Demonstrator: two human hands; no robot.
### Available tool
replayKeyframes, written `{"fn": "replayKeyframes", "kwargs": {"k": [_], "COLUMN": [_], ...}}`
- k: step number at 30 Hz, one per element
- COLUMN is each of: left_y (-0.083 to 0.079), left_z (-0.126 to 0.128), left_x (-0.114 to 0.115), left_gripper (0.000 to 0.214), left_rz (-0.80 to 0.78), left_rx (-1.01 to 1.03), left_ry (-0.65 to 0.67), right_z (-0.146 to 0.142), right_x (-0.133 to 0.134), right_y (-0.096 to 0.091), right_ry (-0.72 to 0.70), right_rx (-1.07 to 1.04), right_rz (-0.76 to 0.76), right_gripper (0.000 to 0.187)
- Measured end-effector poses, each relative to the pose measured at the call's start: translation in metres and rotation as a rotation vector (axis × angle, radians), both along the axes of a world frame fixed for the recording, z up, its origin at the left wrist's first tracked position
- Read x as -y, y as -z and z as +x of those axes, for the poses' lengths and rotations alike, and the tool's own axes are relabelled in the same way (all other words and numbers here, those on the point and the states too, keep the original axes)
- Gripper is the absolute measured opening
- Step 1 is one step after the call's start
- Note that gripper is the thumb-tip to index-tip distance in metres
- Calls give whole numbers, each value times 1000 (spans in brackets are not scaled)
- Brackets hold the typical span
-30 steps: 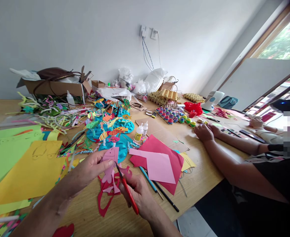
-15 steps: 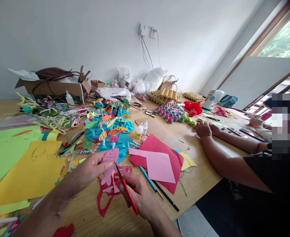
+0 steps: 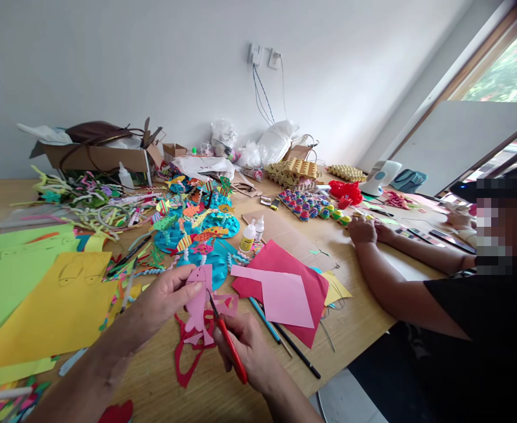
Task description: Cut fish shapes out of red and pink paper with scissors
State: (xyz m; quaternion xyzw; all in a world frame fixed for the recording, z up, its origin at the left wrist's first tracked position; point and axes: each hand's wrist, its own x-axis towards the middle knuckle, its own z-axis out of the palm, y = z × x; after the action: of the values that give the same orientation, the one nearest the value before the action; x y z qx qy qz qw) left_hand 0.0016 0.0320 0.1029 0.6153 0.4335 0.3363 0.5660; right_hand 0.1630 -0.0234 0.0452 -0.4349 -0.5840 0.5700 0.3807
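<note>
My left hand (image 3: 161, 302) pinches a pink paper fish cut-out (image 3: 198, 299) by its upper edge, holding it over the wooden table (image 3: 161, 388). My right hand (image 3: 246, 346) is closed around red-handled scissors (image 3: 227, 338), whose dark blades reach into the pink paper. Red paper offcuts (image 3: 185, 358) lie on the table just below the fish.
Yellow (image 3: 56, 305) and green (image 3: 7, 276) sheets lie at left, red and pink sheets (image 3: 285, 288) with pencils (image 3: 294, 346) at right. Blue discs with paper fish (image 3: 197, 229), glue bottles (image 3: 247, 236), a cardboard box (image 3: 95, 154) and egg trays (image 3: 294, 170) sit beyond. Another person's arms (image 3: 395, 276) rest on the table at right.
The pink fish and scissors have shifted only slightly in my hands. The person at right has leaned further into view.
</note>
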Motion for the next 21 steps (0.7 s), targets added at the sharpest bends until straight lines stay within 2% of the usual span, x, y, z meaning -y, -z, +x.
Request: {"fn": "replayKeyframes", "kwargs": {"k": [3, 5, 13, 21], "left_y": [-1, -1, 7, 5], "left_z": [4, 7, 9, 9], "left_x": [2, 3, 5, 6], "left_gripper": [21, 23, 17, 17], "left_rz": [-32, -38, -39, -59], "left_rx": [56, 72, 89, 83], "left_ry": [100, 113, 5, 8], "right_z": [-4, -5, -8, -7], "right_x": [0, -1, -1, -1], "right_y": [2, 3, 9, 9], "right_ry": [4, -15, -19, -28], "right_rx": [-92, -146, -211, -193], "right_rz": [-20, -17, -53, -54], "right_gripper": [38, 46, 56, 56]}}
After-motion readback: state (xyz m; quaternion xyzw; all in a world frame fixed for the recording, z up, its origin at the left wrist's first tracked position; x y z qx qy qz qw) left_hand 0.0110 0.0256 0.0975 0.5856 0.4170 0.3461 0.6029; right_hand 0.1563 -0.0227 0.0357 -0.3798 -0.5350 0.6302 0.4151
